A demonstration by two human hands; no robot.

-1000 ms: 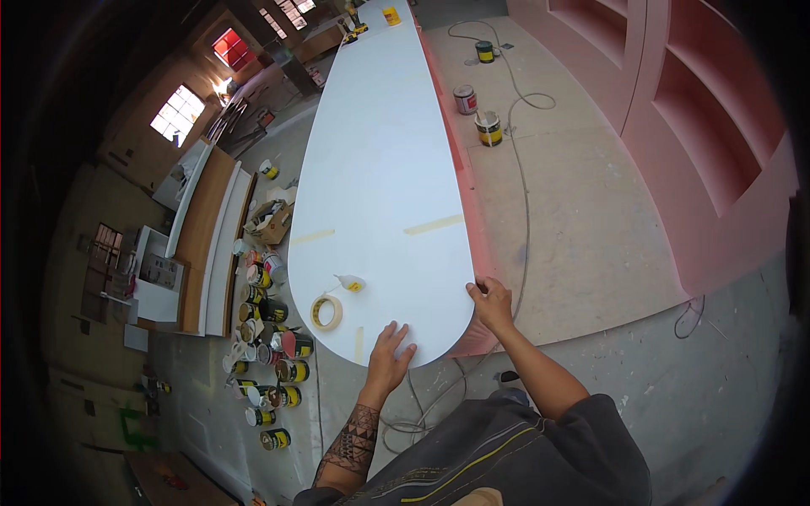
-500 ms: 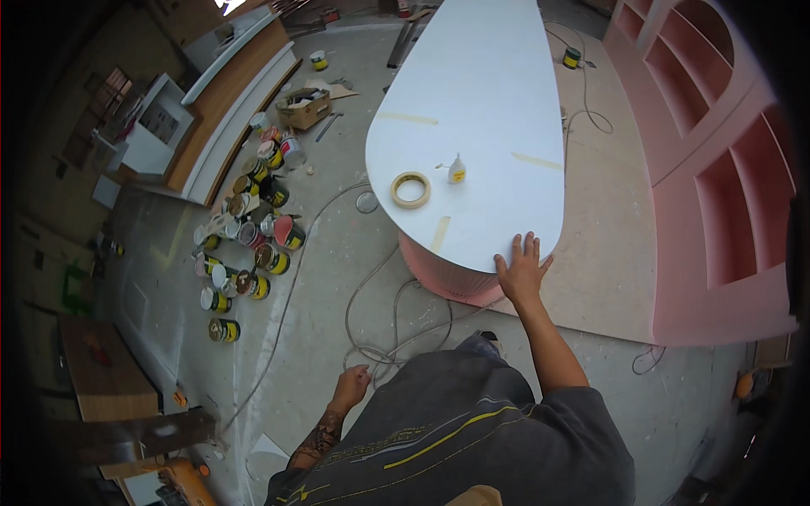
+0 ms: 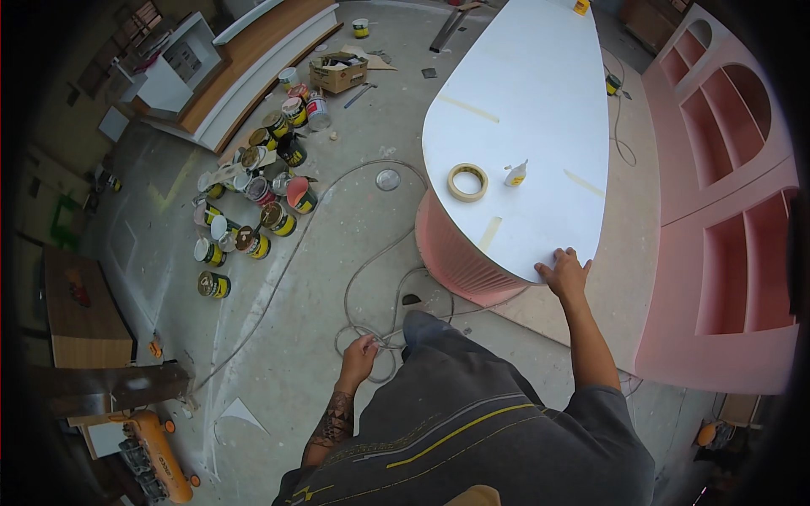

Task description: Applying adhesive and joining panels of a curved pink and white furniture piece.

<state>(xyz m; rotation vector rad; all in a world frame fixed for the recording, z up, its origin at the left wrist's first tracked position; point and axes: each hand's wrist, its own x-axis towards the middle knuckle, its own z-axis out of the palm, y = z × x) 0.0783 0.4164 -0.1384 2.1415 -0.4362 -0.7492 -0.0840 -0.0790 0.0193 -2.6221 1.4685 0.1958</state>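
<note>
My right hand (image 3: 567, 274) rests on the near right edge of a long white tabletop (image 3: 540, 93), fingers bent over the surface and thumb apart. Left of it, a roll of masking tape (image 3: 468, 197) lies flat near the rounded edge. Beside the roll stands a small white bottle (image 3: 515, 175) with a thin nozzle. Short strips of tape (image 3: 490, 234) stick to the white top. Below, the base (image 3: 464, 253) is pink and ribbed. My left hand (image 3: 360, 358) hangs low over the floor with fingers curled together; whatever it may hold is hidden.
A hose (image 3: 348, 291) loops across the floor near my feet. Many used paint cans (image 3: 277, 219) cluster at the left, with a cardboard box (image 3: 339, 80) behind them. Pink arched shelving (image 3: 683, 211) stands at the right, an orange compressor (image 3: 164, 464) at the lower left.
My right hand has slid to the table's edge, its fingers now bent rather than spread flat. The view has shifted, and a foot now shows near the hose. My left hand stays curled.
</note>
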